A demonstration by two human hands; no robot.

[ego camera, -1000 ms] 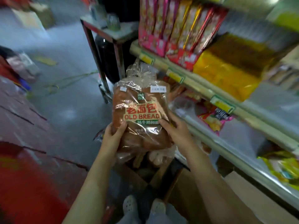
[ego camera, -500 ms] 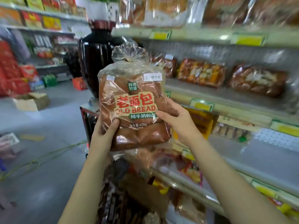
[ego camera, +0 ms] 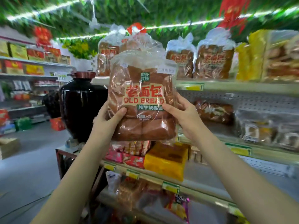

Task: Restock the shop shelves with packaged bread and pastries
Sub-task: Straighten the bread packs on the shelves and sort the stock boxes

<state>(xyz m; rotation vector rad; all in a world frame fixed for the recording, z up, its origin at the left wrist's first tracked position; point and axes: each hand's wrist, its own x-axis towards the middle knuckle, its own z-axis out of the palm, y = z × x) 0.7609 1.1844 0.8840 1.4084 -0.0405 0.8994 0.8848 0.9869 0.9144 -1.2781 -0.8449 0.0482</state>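
A big glossy black jar stands at the left; the left hand clasps the lower left edge of a clear plastic bag of brown "OLD BREAD" loaf, held upright before the pale top shelf. The right hand grips the bag's right side; matching bagged loaves stand on that shelf.

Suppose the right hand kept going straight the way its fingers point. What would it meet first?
The right hand already grips the Old Bread bag, fingers pointing up and left. Beyond it, probably the bagged loaves on the top shelf; depth is unclear.
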